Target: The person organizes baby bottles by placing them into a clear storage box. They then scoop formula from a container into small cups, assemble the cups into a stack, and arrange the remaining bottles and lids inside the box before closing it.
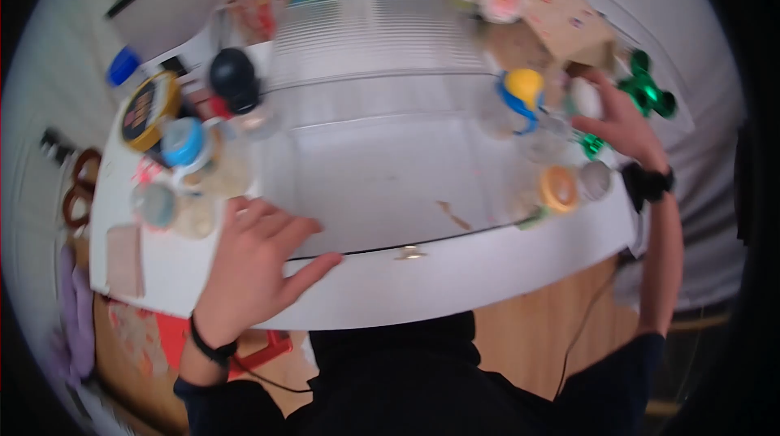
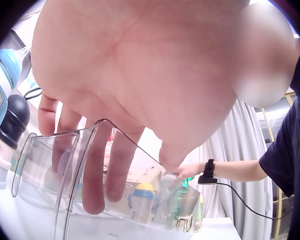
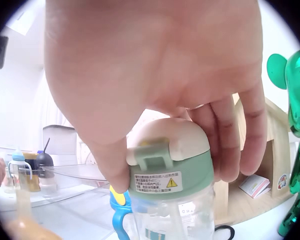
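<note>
My right hand [image 1: 621, 123] grips the lid of a clear cup with a green and cream top [image 3: 172, 160], thumb on one side and fingers on the other; the cup stands upright at the right. My left hand [image 1: 258, 261] hangs with spread fingers by the front left corner of a clear open box [image 2: 115, 220], holding nothing; whether it touches the box I cannot tell. Beside the right hand's cup is a blue cup with a yellow lid [image 1: 522, 91].
Several bottles stand left of the box, among them a blue-capped one [image 1: 183, 142], a black one [image 1: 234, 78] and a yellow-rimmed tub [image 1: 151, 111]. At the right are an orange-lidded jar [image 1: 559, 189], a green shiny figure [image 1: 646, 88] and a wooden house [image 3: 270, 165].
</note>
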Action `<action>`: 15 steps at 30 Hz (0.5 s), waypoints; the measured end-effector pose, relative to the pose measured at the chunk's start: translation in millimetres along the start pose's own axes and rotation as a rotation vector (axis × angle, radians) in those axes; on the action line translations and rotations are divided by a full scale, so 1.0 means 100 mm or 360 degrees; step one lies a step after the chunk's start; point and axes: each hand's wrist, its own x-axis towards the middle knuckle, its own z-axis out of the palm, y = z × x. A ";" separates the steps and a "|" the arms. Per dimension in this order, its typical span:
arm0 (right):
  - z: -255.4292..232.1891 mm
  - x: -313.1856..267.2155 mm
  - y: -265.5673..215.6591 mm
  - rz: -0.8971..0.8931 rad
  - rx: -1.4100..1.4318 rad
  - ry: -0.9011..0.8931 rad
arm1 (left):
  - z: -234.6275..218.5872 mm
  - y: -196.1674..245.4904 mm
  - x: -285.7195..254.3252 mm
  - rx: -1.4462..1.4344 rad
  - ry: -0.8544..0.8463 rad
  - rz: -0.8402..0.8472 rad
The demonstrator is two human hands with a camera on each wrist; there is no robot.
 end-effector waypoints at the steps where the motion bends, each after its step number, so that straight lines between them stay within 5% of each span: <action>1: -0.06 -0.01 0.02 0.0071 0.0135 -0.0033 | 0.00 -0.01 0.00 -0.0003 -0.0043 -0.0008; 2: -0.17 -0.04 0.11 0.0193 0.0258 -0.0056 | -0.01 -0.01 -0.01 -0.0012 -0.0077 -0.0020; 3: -0.15 -0.12 0.31 0.0157 0.0377 0.0275 | -0.03 -0.02 -0.03 -0.0030 -0.0109 -0.0028; 5: -0.46 -0.18 0.80 0.0080 0.0426 0.0481 | -0.02 -0.03 -0.06 -0.0021 -0.0097 -0.0045; 7: -0.88 -0.27 0.53 0.0008 0.0276 0.0628 | -0.02 -0.05 -0.11 -0.0038 -0.0105 -0.0047; 9: -1.27 -0.39 -0.55 0.0094 0.0311 0.0475 | -0.01 -0.05 -0.10 -0.0029 -0.0123 -0.0044; 13: -1.29 -0.40 -1.35 0.0212 0.0352 0.0776 | 0.03 -0.05 -0.11 -0.0028 -0.0058 -0.0017; 15: -1.18 -0.27 -1.68 0.0204 0.0668 0.0593 | 0.03 -0.05 -0.12 -0.0025 -0.0061 -0.0013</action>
